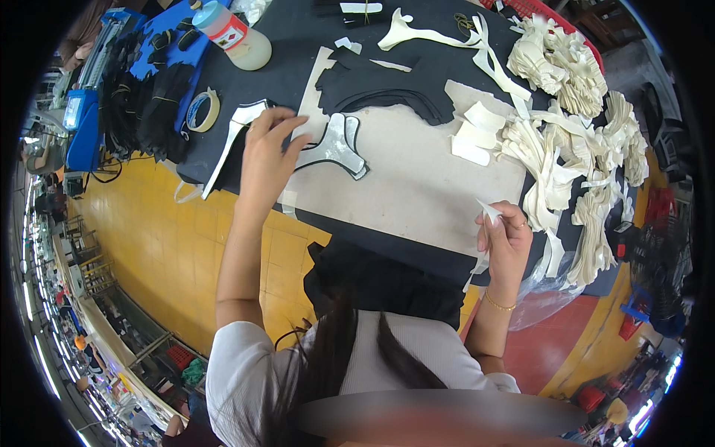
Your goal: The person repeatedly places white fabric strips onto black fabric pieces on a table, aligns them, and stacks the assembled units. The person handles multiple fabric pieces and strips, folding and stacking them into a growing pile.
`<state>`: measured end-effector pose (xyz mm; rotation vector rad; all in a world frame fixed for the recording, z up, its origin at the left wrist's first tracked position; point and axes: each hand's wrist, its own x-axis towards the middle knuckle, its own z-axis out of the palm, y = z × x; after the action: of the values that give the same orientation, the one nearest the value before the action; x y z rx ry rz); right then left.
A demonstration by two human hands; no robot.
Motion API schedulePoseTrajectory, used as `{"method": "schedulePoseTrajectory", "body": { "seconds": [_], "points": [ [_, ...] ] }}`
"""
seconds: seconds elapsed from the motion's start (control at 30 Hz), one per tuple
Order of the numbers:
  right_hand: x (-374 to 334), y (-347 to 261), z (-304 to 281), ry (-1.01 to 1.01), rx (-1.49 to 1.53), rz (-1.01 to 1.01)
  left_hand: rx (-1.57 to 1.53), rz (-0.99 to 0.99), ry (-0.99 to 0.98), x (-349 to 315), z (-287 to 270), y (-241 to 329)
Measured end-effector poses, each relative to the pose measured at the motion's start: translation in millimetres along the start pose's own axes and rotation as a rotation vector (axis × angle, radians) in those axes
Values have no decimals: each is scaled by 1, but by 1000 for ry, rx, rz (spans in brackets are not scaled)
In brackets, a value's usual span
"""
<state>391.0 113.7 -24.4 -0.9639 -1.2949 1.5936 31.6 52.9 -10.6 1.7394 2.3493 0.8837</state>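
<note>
My left hand reaches forward over the beige work board, its fingers pressing on a curved black-and-silver cut piece with a white strip beside it. My right hand is at the board's near right edge, pinching a small white paper strip between thumb and fingers. A stack of black cut pieces lies just beyond the left hand.
Heaps of cream cut pieces fill the right of the dark table. A tape roll, a plastic bottle and black bundles sit at left. Yellow tiled floor lies below the table edge.
</note>
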Motion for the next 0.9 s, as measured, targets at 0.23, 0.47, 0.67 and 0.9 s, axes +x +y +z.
{"method": "schedulePoseTrajectory", "body": {
  "seconds": [0.23, 0.47, 0.67, 0.9],
  "points": [
    [-9, 3, 4, -49, 37, 104, -29, 273, 44, 76, 66, 23],
    [-9, 5, -6, -28, 22, 130, 123, 289, 5, 89, 83, 32],
    [-4, 9, -15, -47, 69, 43, 24, 280, 47, 82, 62, 64],
    [-16, -19, -47, -50, 558, -73, -455, 439, -219, 9, -5, 143]
  ]
}}
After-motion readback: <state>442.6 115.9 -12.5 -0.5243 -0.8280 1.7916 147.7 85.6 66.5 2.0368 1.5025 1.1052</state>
